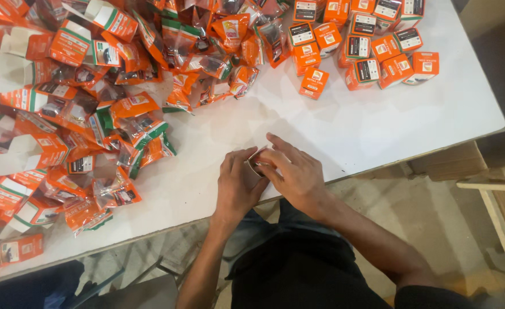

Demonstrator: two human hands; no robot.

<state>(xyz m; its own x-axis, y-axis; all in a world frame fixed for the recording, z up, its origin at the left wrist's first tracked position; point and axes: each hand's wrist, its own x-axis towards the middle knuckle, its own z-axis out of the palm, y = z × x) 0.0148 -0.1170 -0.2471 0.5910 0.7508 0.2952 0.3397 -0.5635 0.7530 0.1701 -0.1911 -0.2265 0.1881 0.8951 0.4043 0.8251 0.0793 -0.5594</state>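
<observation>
White tabletop (378, 126) carries a heap of orange sachets (92, 114) and finished orange cartons (367, 51), while near its front edge the left hand (238, 186) and right hand (295, 171) clasp a small open carton (256, 165) between them.

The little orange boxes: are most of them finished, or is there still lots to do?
Done: a cluster of closed orange boxes stands at the table's far right. In hand: the left hand and right hand together hold one small box at the near edge. Left: a much bigger heap of orange plastic packets and flat unfolded cartons on the left.
</observation>
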